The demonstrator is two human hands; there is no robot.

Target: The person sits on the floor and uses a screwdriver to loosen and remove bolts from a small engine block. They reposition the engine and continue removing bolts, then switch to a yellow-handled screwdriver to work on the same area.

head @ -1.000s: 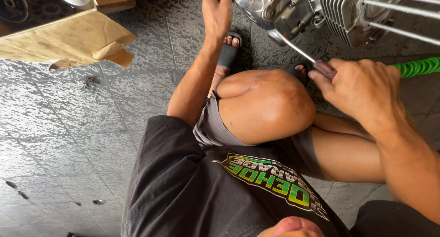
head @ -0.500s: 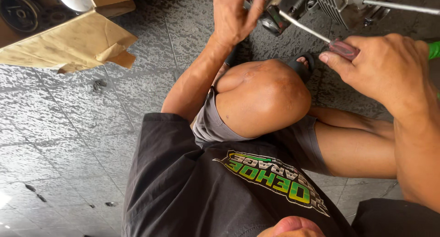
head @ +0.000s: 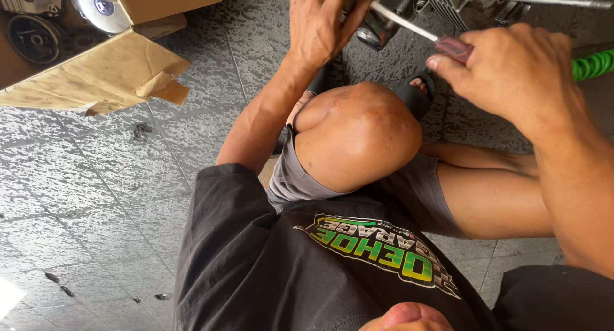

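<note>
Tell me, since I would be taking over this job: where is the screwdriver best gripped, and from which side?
Probably by its dark red handle, from the right, as the right hand does now. The thin metal shaft slants up-left into the engine, where the left hand rests.

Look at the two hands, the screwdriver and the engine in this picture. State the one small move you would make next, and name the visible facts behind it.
Probably a slight push of the screwdriver inward to seat its tip before turning. The right hand grips its dark red handle, and the shaft slants up-left into the engine, where the left hand rests with spread fingers beside the tip. Whether the tip sits in a screw cannot be seen.
</note>
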